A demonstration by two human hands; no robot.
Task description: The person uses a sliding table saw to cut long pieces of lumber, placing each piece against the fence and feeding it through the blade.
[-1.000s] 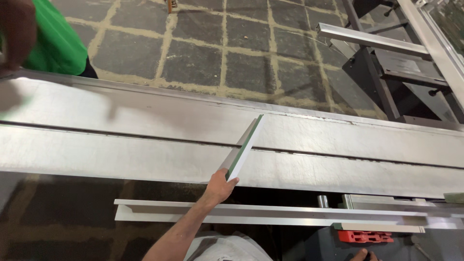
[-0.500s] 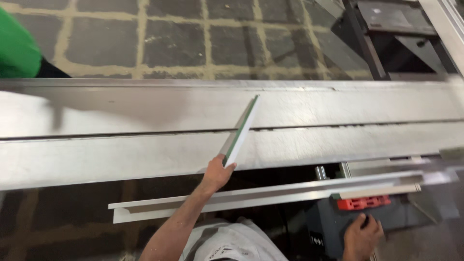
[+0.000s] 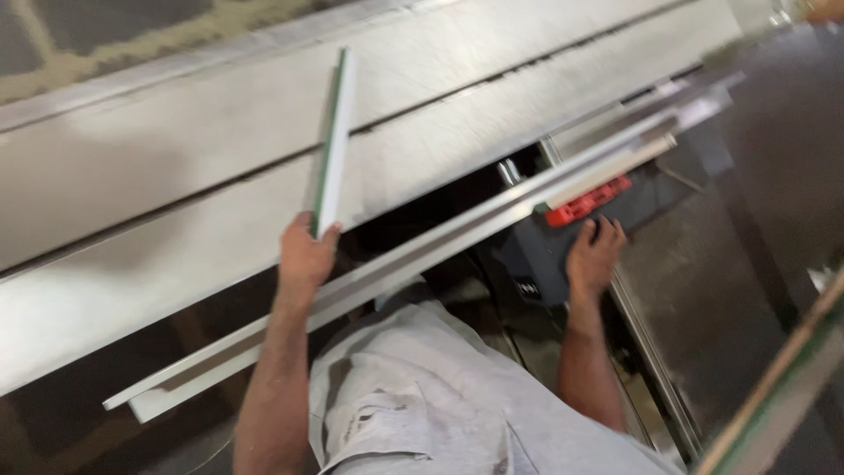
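Note:
My left hand (image 3: 304,257) grips the near end of a short white strip with a green edge (image 3: 334,132), which lies across the wide metal panels (image 3: 176,167) of the bench. My right hand (image 3: 594,255) rests on a grey machine housing (image 3: 545,259), fingers by its red buttons (image 3: 587,200). A long white aluminium profile (image 3: 422,255) runs at a slant between my two hands, just below the panels.
A steel machine table (image 3: 738,264) fills the right side. A green-edged bar (image 3: 774,396) crosses the lower right corner. Paved floor (image 3: 88,35) shows at the top left. My grey shirt (image 3: 422,396) fills the bottom centre.
The view has swung down and tilted to the right. My right hand has come up from the lower edge onto the grey housing. My left hand still holds the strip. The person in green has left view.

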